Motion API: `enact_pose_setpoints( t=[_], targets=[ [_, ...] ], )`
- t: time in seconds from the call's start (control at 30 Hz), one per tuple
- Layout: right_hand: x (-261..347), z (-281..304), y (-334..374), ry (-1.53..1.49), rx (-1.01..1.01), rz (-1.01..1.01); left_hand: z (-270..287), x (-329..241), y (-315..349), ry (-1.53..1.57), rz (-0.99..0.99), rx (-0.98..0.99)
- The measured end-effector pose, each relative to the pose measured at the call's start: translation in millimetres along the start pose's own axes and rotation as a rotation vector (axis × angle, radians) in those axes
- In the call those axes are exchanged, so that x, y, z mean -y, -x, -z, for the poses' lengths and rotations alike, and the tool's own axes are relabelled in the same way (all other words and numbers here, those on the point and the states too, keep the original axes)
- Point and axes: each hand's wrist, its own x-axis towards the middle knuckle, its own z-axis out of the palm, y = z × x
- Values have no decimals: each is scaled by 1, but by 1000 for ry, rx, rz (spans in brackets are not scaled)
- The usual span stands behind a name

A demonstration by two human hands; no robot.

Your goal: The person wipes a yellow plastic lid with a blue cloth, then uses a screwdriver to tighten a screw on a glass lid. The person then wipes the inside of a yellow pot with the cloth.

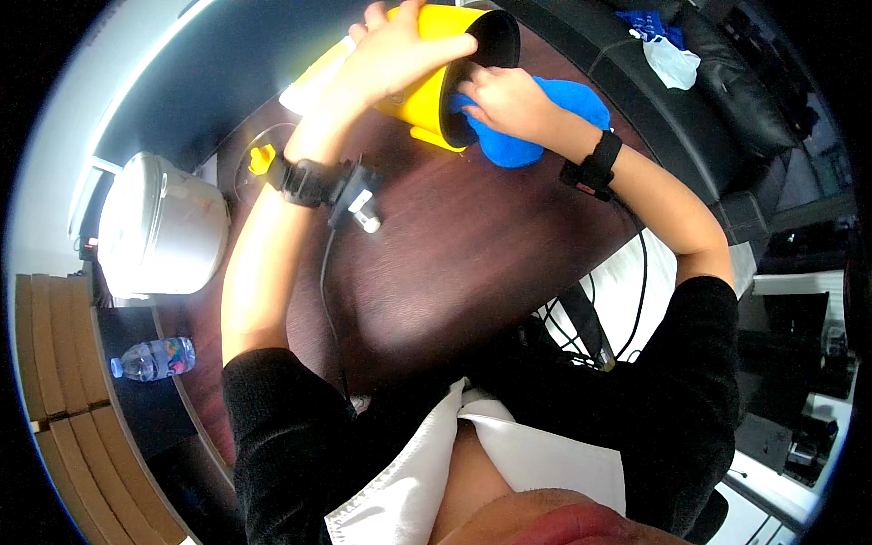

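A yellow bucket-like container [425, 102] with a dark inside lies tipped at the far side of the table, its mouth facing right. My left hand [392, 56] grips it from above, thumb along the rim and fingers over its outer side. At the mouth, my right hand [509, 102] has its fingers curled on a blue cloth [518, 150]. Part of the cloth reaches the opening, and the rest spreads on the table under and beyond my hand. The fingertips are partly hidden at the dark opening.
A dark brown table [418, 254] lies below my arms. To the left stand a white pail-like vessel [163, 227] and a small yellow piece [262, 160]. A plastic bottle [154, 359] lies near cardboard boxes [68, 363]. A black sofa [727, 109] borders the right. Cables hang from both wrist straps.
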Motion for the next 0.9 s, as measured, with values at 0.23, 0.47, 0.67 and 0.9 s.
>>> enact_pose_setpoints(
  t=[0.23,0.47,0.67,0.9],
  targets=[
    [10,-15,8,-97,17,10,-62,35,18,142,-111,-138],
    [27,-27,0,-100,-60,19,-70,57,16,263,-78,-219],
    [32,-17,4,92,115,73,-40,72,6,153,-118,61],
    [2,-11,7,457,-89,-69,-17,36,12,320,-90,43]
  ],
)
